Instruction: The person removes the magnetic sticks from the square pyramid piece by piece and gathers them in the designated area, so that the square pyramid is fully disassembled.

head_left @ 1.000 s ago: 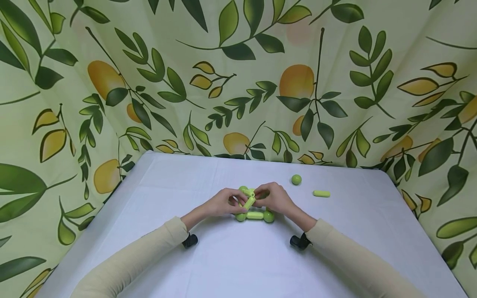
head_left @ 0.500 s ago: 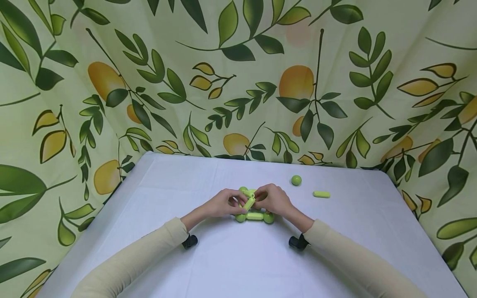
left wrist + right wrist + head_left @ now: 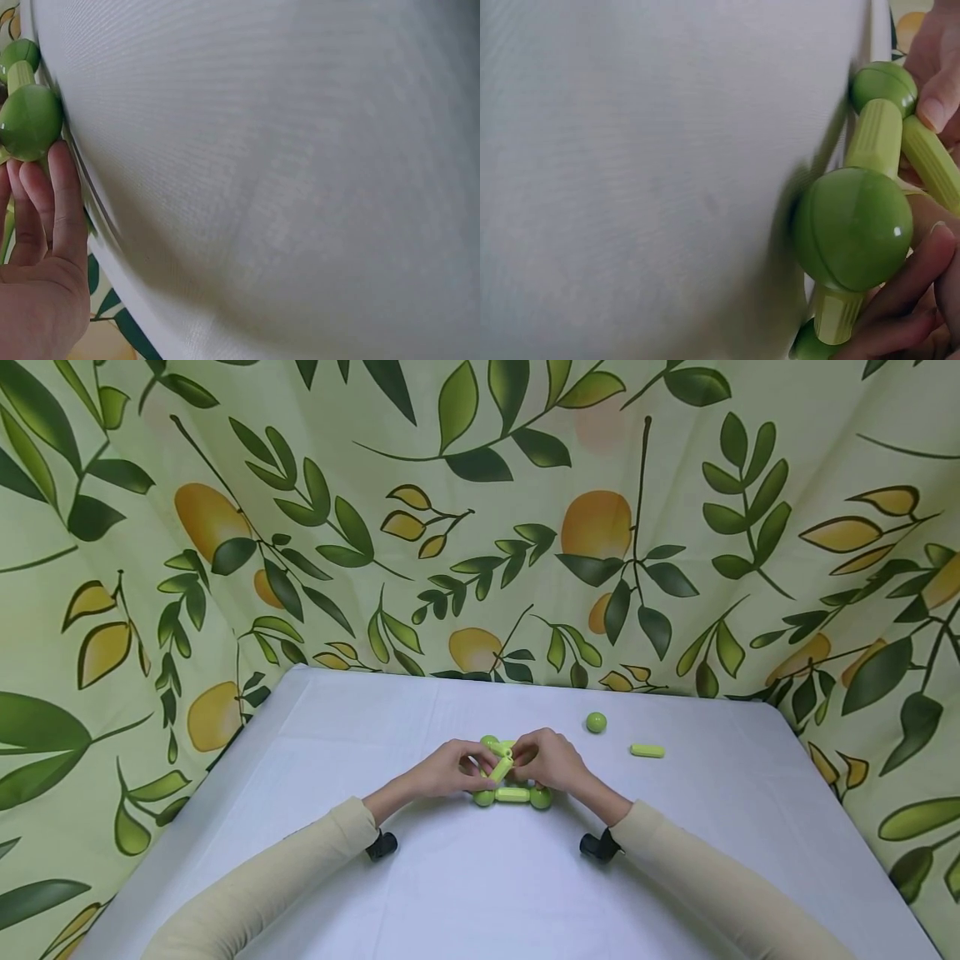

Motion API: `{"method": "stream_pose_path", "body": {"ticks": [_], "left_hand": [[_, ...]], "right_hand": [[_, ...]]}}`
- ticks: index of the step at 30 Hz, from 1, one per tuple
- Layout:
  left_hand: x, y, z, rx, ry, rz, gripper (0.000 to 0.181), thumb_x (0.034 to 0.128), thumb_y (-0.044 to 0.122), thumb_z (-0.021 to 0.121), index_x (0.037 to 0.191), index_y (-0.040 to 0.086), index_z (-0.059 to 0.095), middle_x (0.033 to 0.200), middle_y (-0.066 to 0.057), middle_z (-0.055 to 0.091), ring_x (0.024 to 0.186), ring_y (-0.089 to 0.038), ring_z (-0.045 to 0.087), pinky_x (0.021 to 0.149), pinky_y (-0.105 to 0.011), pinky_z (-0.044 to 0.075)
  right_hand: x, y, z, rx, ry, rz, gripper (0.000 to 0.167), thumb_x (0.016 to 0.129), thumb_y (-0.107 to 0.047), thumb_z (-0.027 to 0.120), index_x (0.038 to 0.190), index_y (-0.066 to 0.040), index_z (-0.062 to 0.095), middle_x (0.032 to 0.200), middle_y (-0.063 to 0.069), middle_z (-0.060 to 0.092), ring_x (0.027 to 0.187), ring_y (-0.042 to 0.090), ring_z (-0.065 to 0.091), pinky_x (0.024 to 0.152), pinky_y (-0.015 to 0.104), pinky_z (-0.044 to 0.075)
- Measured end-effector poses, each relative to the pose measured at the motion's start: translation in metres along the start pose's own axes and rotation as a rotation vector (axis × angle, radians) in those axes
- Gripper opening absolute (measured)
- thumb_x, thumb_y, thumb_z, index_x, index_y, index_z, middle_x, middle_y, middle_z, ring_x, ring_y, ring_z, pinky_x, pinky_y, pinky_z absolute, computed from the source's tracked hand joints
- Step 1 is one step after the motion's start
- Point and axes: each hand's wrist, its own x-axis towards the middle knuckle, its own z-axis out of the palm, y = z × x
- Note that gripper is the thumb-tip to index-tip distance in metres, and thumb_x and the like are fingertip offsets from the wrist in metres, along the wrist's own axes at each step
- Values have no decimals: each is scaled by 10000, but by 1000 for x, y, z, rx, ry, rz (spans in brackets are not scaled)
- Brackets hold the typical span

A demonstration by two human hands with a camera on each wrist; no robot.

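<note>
Dark green balls and light green rods form a joined frame on the white table. Its front rod (image 3: 512, 795) links a left ball (image 3: 484, 797) and a right ball (image 3: 540, 797). My left hand (image 3: 453, 767) pinches a slanted rod (image 3: 501, 768); its thumb lies on the slanted rod (image 3: 934, 161) in the right wrist view. My right hand (image 3: 553, 760) pinches around the raised rod ends, partly hidden by its fingers. A back ball (image 3: 489, 741) shows behind the left fingers. In the left wrist view, fingers of the left hand (image 3: 45, 277) reach up to a ball (image 3: 30, 122).
A loose green ball (image 3: 596, 722) and a loose light green rod (image 3: 647, 750) lie farther back to the right on the white table (image 3: 480, 885). A leaf-patterned curtain (image 3: 480, 527) hangs behind and at both sides.
The right hand and wrist have shifted slightly to the left. The left hand, the frame and the loose pieces look unchanged.
</note>
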Motion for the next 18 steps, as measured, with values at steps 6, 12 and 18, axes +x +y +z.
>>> {"method": "stream_pose_path", "body": {"ticks": [6, 12, 18], "left_hand": [[1, 0, 0, 7, -2, 0, 224, 883, 85, 814, 1080, 39, 719, 954, 27, 671, 881, -150, 624, 817, -310, 544], [0, 0, -1, 3, -6, 15, 223, 888, 85, 809, 1086, 36, 719, 961, 22, 670, 886, -147, 624, 827, -315, 544], [0, 0, -1, 2, -6, 23, 225, 885, 74, 808, 1085, 28, 716, 955, 19, 668, 875, -163, 632, 824, -311, 545]], "right_hand": [[0, 0, -1, 38, -36, -19, 192, 798, 7, 816, 967, -65, 760, 787, -12, 657, 496, 133, 552, 477, 285, 518], [0, 3, -4, 37, -58, -63, 186, 791, 9, 801, 950, -76, 756, 807, -5, 639, 524, 131, 547, 484, 289, 526], [-1, 8, -12, 41, -45, -167, 194, 763, 8, 763, 936, -78, 760, 824, -21, 654, 744, 164, 566, 544, 288, 498]]}}
